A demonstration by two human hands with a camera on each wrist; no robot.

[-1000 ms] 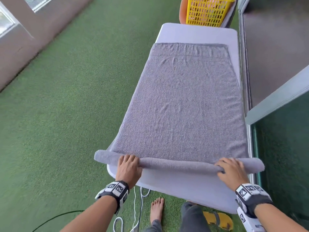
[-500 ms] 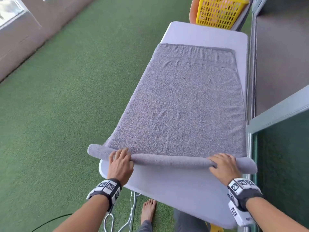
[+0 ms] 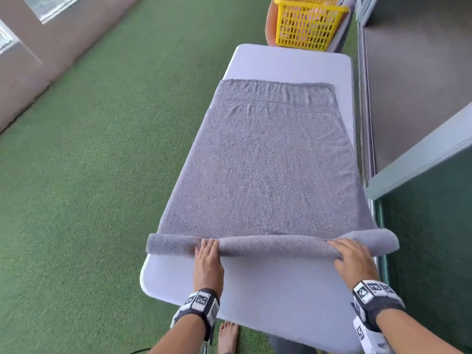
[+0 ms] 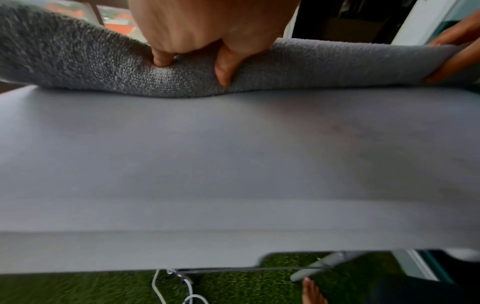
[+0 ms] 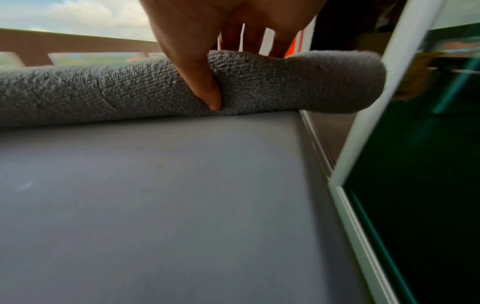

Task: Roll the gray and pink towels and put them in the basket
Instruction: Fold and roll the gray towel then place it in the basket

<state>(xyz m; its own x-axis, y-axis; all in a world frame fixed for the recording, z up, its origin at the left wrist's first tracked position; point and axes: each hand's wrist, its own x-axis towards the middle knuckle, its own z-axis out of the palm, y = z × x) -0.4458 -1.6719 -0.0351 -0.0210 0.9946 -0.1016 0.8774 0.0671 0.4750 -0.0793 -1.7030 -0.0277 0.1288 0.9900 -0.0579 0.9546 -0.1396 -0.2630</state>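
The gray towel (image 3: 268, 162) lies lengthwise on a white table (image 3: 281, 62), and its near end is wound into a roll (image 3: 270, 245) across the table's width. My left hand (image 3: 208, 252) grips the roll left of its middle, fingers over the top. The left wrist view shows the thumb (image 4: 226, 70) dug into the roll (image 4: 91, 61). My right hand (image 3: 353, 256) grips the roll near its right end. In the right wrist view the thumb (image 5: 205, 86) presses the roll's (image 5: 103, 92) near side. A yellow mesh basket (image 3: 306, 24) stands beyond the table's far end.
Green turf (image 3: 89, 175) covers the floor on the left. A glass door frame (image 3: 421, 159) runs close along the table's right edge. An orange chair (image 3: 270, 24) holds the basket. Something pinkish shows through the mesh. A bare foot (image 3: 228, 335) is below the near edge.
The roll has moved away from me along the table and grown thicker. Both hands went forward with it, and more bare table shows in front of me.
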